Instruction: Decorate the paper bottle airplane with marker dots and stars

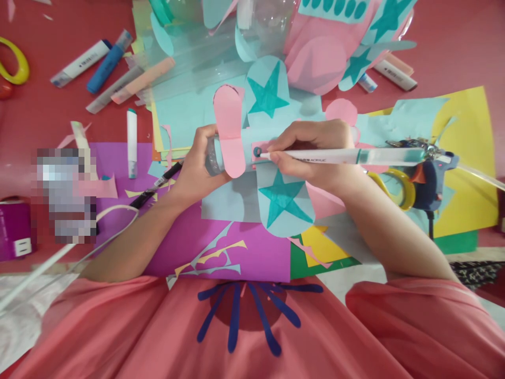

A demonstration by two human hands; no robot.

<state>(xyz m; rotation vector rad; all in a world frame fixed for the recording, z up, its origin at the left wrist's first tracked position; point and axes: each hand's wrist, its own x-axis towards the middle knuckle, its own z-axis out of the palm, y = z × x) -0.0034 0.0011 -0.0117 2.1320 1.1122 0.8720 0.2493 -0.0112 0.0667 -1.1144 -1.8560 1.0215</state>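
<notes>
From the head camera, the left hand (pixel 197 168) is wrapped around the front end of a paper plane model (pixel 252 152), its fingers curled about the clear, bottle-like nose just behind a pink propeller piece (pixel 230 131). The model is held up above the red surface (pixel 39 116), roughly in the middle of the view, with one pale blue wing bearing a teal star (pixel 267 96) pointing away from the person and the other wing with its star (pixel 284 199) pointing toward them.

The right hand (pixel 315 152) is closed in a writing grip on a white marker (pixel 339 156) with a teal cap end. The marker lies almost level, and its tip touches a small dark ring drawn on the pink body of the model, just beside the propeller.

Under and around the model lie sheets of coloured paper: purple (pixel 244 252), yellow (pixel 469 173), green and light blue, with cut scraps on them. A blue glue gun (pixel 432 181) stands to the right, near a yellow tape roll (pixel 398 187). At upper left, well apart from the hands, several markers (pixel 102 66) lie on the surface, and a white pen with a teal tip (pixel 131 142) lies alone just left of the left hand. A black pen (pixel 155 187) sits partly under the left wrist.
</notes>
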